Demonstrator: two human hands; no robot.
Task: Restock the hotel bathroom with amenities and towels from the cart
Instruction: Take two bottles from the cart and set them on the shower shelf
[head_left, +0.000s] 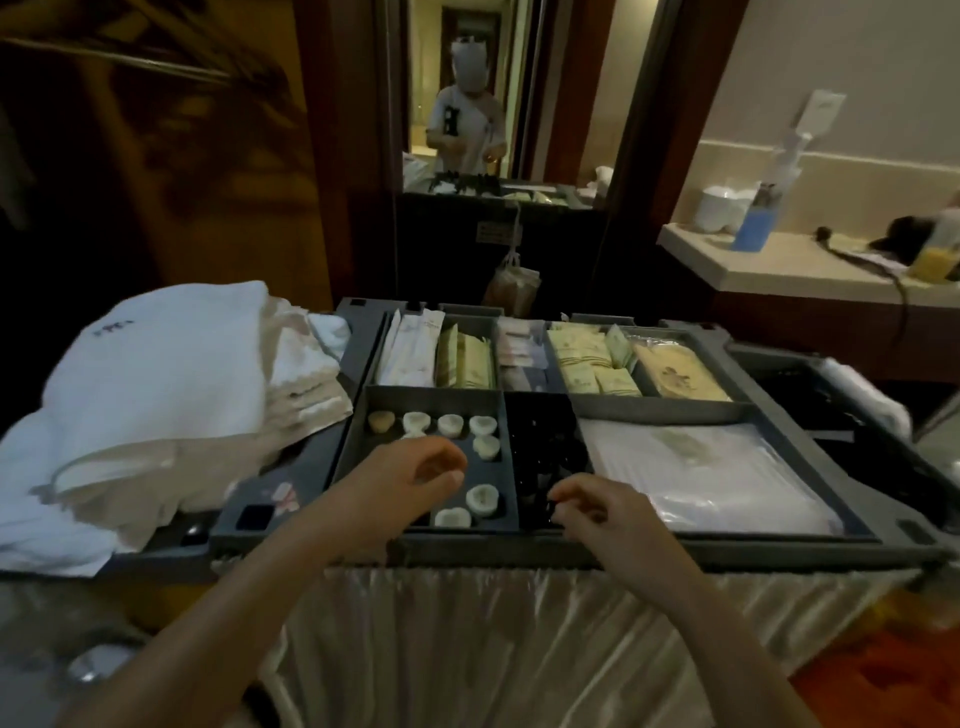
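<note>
The grey cart tray (571, 552) stands in front of me, split into compartments. My left hand (410, 478) hovers over the compartment of round white soaps (483, 500), fingers curled in, with nothing visible inside them. My right hand (597, 506) is over the dark compartment of small black bottles (540, 441), its fingertips pinched on the cap of one bottle. A stack of folded white towels (156, 364) lies on the cart's left end. The back compartments hold white long packets (410, 348) and pale yellow sachets (582, 364). Clear plastic bags (701, 467) fill the right front compartment.
The bathroom counter (779, 273) is at the right rear, with a blue bottle (753, 228), white cups (719, 208) and a black hair dryer (904, 234) on it. A mirror (467, 104) stands straight ahead behind the cart. A pale fabric skirt (519, 649) hangs below the tray.
</note>
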